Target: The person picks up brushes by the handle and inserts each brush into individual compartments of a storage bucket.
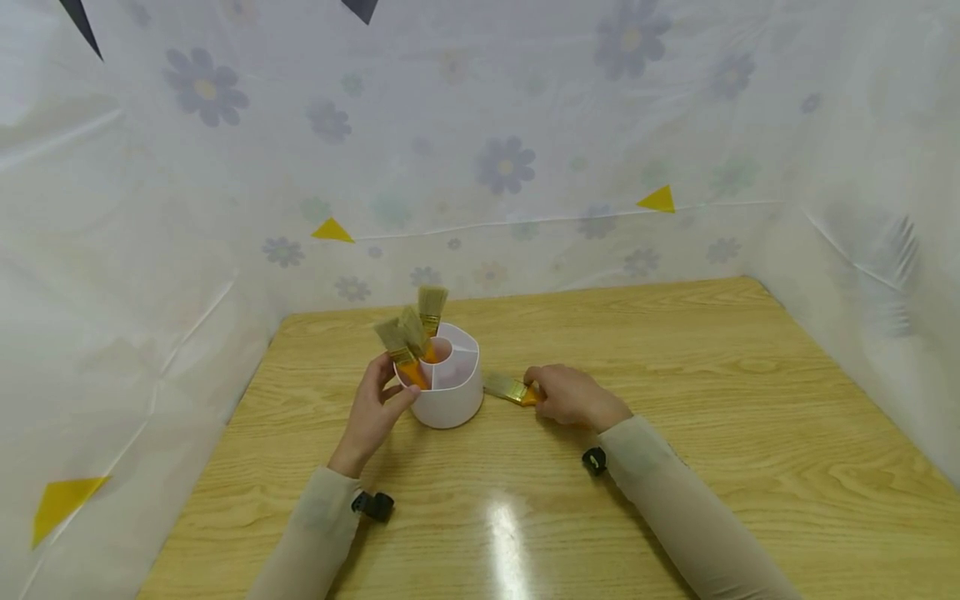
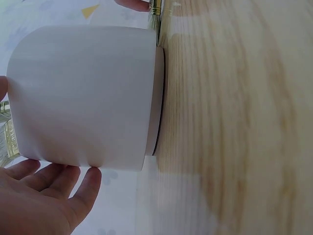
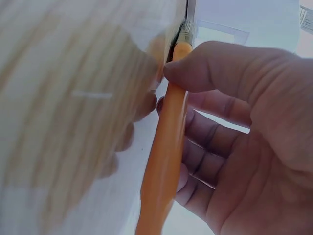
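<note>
A white round desk organizer [image 1: 450, 407] with several compartments stands upright on the wooden table. Three flat paintbrushes [image 1: 432, 302] lean in it, bristles up, two toward the left and one at the back. My left hand [image 1: 372, 408] holds the organizer's left side, thumb at the rim; its fingertips press the white wall in the left wrist view. Just right of the organizer, my right hand [image 1: 573, 396] pinches another paintbrush [image 3: 164, 142] by its orange handle between thumb and fingers. This brush lies low over the tabletop, bristles pointing left at the organizer's base.
The wood-grain table [image 1: 712, 358] reaches back to a flower-printed plastic sheet [image 1: 495, 108], with more sheeting at both sides. Yellow triangles [image 1: 657, 200] are stuck on the sheets. Dark wrist cameras [image 1: 372, 506] sit by both cuffs.
</note>
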{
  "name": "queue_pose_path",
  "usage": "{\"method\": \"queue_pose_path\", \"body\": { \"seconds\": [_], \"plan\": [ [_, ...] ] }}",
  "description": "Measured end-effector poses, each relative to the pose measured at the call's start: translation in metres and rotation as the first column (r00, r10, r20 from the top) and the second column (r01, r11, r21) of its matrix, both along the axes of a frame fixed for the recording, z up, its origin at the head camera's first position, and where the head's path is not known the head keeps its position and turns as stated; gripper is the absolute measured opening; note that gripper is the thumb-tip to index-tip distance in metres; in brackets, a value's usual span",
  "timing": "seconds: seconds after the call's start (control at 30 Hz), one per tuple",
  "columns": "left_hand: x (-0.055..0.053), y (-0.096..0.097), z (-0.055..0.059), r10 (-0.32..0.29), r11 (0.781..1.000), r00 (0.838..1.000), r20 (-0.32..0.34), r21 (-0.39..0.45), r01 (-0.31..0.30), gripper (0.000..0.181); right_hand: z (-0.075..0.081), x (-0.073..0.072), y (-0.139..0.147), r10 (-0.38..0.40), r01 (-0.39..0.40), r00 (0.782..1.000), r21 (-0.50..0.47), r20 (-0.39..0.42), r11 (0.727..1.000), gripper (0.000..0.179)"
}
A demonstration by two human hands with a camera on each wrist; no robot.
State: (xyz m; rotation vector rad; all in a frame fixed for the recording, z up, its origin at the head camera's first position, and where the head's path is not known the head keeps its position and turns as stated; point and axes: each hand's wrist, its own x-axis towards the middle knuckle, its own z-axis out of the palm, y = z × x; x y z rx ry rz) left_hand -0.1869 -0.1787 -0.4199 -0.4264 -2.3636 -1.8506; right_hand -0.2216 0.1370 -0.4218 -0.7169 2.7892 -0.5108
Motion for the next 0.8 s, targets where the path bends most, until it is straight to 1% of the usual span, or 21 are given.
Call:
{"method": "queue_pose_path", "body": {
  "seconds": [0.07, 0.23, 0.3, 0.47, 0.6, 0.8],
  "plan": [
    [0.001, 0.001, 0.003, -0.005, 1.0, 1.0, 0.009, 0.002, 0.005, 0.066, 0.0, 0.0, 0.0, 0.001, -0.001, 1.0, 0.004, -0.013, 1.0, 0.041],
    [0.011, 0.006, 0.021, -0.014, 1.0, 1.0, 0.012, -0.006, 0.014, 0.066, 0.001, -0.002, 0.002, 0.005, -0.004, 0.998, 0.018, -0.058, 1.0, 0.041],
    [0.014, 0.008, 0.026, -0.013, 1.0, 1.0, 0.007, -0.015, 0.013, 0.065, 0.002, -0.003, 0.002, 0.003, -0.002, 0.997, 0.017, -0.073, 1.0, 0.04],
    [0.016, 0.008, 0.028, -0.011, 1.0, 1.0, 0.005, -0.016, 0.011, 0.064, 0.001, -0.003, 0.002, 0.005, -0.004, 0.996, 0.016, -0.085, 1.0, 0.037],
    [0.016, 0.009, 0.029, -0.01, 1.0, 1.0, 0.006, -0.014, 0.01, 0.065, -0.001, -0.003, 0.002, 0.004, -0.001, 0.996, 0.032, -0.087, 0.999, 0.038],
    [0.015, 0.008, 0.027, -0.013, 1.0, 1.0, 0.0, -0.014, 0.013, 0.065, -0.001, -0.002, 0.001, -0.001, 0.004, 0.997, 0.041, -0.076, 0.999, 0.037]
  ]
}}
